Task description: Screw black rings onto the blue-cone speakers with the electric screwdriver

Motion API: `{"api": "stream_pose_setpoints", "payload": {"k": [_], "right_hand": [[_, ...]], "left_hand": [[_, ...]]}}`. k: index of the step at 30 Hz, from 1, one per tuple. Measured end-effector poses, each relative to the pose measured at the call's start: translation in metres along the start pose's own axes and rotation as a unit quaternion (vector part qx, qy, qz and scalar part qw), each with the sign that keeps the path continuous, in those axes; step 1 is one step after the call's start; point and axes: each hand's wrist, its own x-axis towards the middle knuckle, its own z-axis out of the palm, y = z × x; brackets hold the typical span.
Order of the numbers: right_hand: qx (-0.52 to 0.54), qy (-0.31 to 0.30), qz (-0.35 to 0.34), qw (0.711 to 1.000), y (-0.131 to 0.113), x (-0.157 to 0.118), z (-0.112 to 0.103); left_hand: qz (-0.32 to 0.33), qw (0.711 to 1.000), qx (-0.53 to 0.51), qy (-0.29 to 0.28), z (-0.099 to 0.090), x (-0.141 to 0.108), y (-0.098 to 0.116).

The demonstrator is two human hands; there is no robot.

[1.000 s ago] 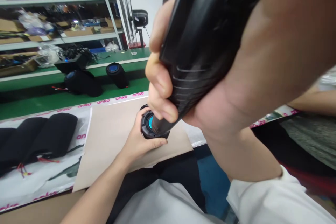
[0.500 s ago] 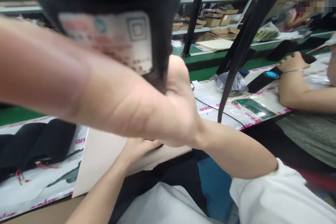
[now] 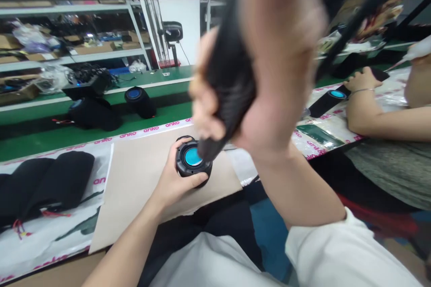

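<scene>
My left hand (image 3: 178, 179) grips a round black speaker (image 3: 192, 158) with a bright blue centre, resting on a beige cardboard sheet (image 3: 141, 175). My right hand (image 3: 269, 71) is raised and closed around a long black tube (image 3: 229, 89), which is motion-blurred. The tube's narrow lower end (image 3: 206, 150) sits just over the speaker's rim, and I cannot tell whether they touch. The speaker's underside is hidden.
Several black speaker bodies (image 3: 50, 184) lie on a printed white sheet (image 3: 54, 233) at the left. A co-worker's hand (image 3: 360, 83) rests beside a blue-topped speaker (image 3: 332, 98) at the right. More speakers (image 3: 138, 101) stand on a green bench behind, before cluttered shelves (image 3: 74, 49).
My right hand has swung back from across the view to above the speaker, bringing the black tube with it. The speaker is visible again, still in my left hand.
</scene>
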Motion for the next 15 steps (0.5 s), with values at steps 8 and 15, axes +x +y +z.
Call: {"api": "stream_pose_setpoints", "payload": {"k": [8, 15], "right_hand": [[-0.154, 0.294, -0.138, 0.933, 0.057, 0.015, -0.092], [-0.149, 0.264, -0.116, 0.946, 0.077, 0.015, -0.106]], "left_hand": [[0.036, 0.999, -0.029, -0.004, 0.004, 0.001, -0.007], [0.034, 0.999, -0.029, -0.007, 0.004, 0.001, -0.003]]}}
